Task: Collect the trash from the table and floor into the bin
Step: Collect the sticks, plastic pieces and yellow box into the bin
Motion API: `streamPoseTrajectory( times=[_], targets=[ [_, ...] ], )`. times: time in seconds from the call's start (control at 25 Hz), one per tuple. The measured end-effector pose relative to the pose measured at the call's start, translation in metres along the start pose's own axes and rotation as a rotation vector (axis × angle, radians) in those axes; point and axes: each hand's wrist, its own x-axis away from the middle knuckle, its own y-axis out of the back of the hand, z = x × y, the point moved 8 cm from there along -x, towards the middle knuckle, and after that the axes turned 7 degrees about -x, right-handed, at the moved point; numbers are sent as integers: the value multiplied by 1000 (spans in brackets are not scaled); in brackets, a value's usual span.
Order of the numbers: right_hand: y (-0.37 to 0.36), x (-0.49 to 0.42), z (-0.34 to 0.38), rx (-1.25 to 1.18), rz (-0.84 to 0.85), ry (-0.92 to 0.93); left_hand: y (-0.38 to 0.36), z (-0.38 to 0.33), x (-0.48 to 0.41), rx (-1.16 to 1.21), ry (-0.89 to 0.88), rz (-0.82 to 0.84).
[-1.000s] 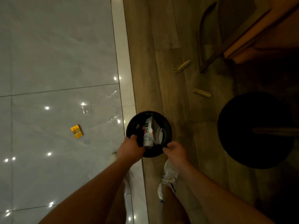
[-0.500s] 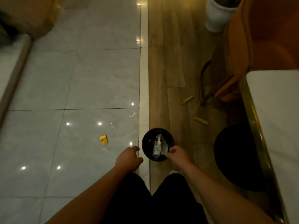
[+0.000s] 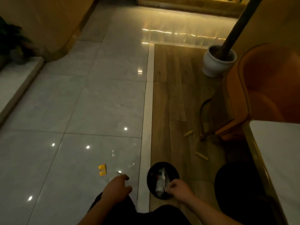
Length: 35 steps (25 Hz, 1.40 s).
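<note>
A small black round bin [image 3: 151, 174] stands on the wood floor by the tile border, with a crumpled white packet [image 3: 160, 181] inside. My right hand [image 3: 179, 190] grips the bin's near rim. My left hand [image 3: 117, 188] hangs free over the grey tiles, left of the bin, fingers loosely apart and holding nothing. A yellow wrapper [image 3: 102, 170] lies on the tiles just beyond my left hand. Two tan stick-shaped scraps lie on the wood floor, one near the chair leg [image 3: 188, 133] and one closer to the bin [image 3: 201, 155].
An orange chair [image 3: 259, 88] and a white table with a gold edge [image 3: 279, 159] stand on the right. A dark round base [image 3: 235, 184] sits under the table. A white pot [image 3: 218, 64] holds a dark pole. A raised ledge [image 3: 19, 88] runs along the left.
My left hand has let go of the bin rim and moved left over the tiles. The view has risen and pulled back, so more floor shows. My right hand stays on the bin.
</note>
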Motion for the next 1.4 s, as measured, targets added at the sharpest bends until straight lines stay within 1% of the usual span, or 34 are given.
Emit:
streamPoseTrajectory(
  times=[0.08, 0.16, 0.28, 0.44, 0.52, 0.72, 0.88, 1.0, 1.08, 1.12, 1.24, 1.32, 1.4],
  targets=[
    [-6, -14, 29, 10, -37, -34, 27, 24, -21, 4, -30, 44],
    [-8, -23, 67, -38, -73, -51, 60, 49, -39, -9, -36, 93],
    [-7, -32, 134, -167, -119, -44, 116, 81, -63, -26, 32, 115],
    [0, -54, 200, -316, -131, -6, 172, 76, -106, 19, 51, 112],
    [9, -64, 206, -346, -143, -21, 195, 59, -127, 20, 51, 104],
    [50, -100, 184, -408, -185, -120, 251, 2, -187, -55, 9, 105],
    [114, -168, 183, -523, -222, -193, 290, -43, -244, -145, 57, 96],
    [185, -229, 198, -589, -228, -209, 318, -97, -294, -168, 114, 85],
    [234, -266, 213, -609, -199, -225, 330, -154, -330, -185, 135, 93],
    [262, -279, 221, -611, -202, -231, 331, -192, -349, -212, 109, 123],
    [340, -300, 245, -624, -219, -208, 331, -324, -392, -267, -71, 162],
    [378, -305, 250, -710, -260, -217, 336, -407, -416, -241, -190, 164],
    [404, -303, 248, -797, -319, -218, 334, -480, -438, -312, -301, 200]
  ],
)
